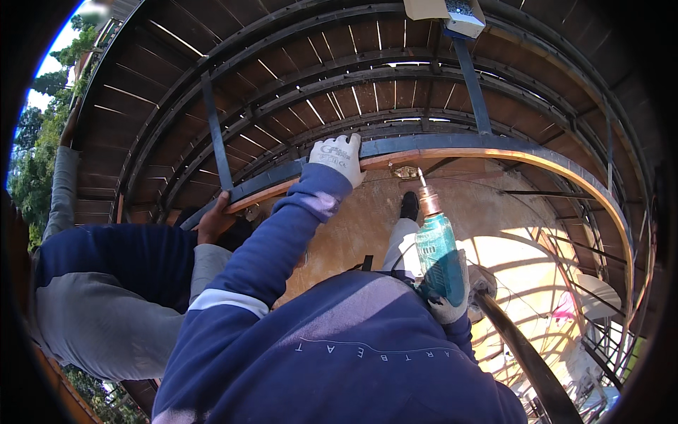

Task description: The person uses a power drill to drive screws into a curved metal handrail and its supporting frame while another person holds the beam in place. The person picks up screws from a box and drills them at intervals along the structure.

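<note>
My left hand (337, 157), in a white glove, is closed over the curved rail (424, 147), its fingers bent across the top. The rail has a dark blue-grey metal band with a brown wooden strip (466, 153) along its near side. In my gloved right hand (450, 305) is a teal power drill (436, 251). A pale bit points up toward the rail from its copper-coloured nose and stays apart from the wood. My right fingers are partly hidden behind the drill's body.
At left, a co-worker's bare hand (214, 218) holds the same rail. An open box of small metal pieces (462, 18) sits above a blue-grey upright (472, 85). Curved slatted tiers rise beyond. A dark tube (526, 353) runs beside my right arm.
</note>
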The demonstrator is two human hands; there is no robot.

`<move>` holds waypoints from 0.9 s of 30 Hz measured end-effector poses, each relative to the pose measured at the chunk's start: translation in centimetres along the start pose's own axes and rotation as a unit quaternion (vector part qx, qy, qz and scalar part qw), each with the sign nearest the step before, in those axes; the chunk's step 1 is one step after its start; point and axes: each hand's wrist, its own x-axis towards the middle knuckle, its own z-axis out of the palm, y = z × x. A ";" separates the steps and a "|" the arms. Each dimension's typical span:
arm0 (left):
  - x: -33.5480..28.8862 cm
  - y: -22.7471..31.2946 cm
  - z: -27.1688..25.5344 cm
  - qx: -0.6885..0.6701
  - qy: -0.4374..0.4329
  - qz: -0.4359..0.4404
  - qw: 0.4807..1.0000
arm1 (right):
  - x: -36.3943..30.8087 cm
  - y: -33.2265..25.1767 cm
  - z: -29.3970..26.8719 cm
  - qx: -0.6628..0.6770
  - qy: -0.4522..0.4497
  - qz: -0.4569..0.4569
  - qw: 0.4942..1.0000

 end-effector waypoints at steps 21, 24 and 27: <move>-8.2 8.6 2.3 -0.684 0.080 -0.010 0.725 | 2.0 -1.7 -0.7 0.321 -0.091 0.111 0.936; -6.0 11.8 3.6 -0.917 -0.115 -0.139 0.355 | 1.4 1.1 -0.1 0.325 -0.120 0.131 0.929; -5.7 12.3 3.0 -0.901 -0.158 -0.158 0.372 | 1.4 1.6 0.9 0.380 -0.104 0.155 0.906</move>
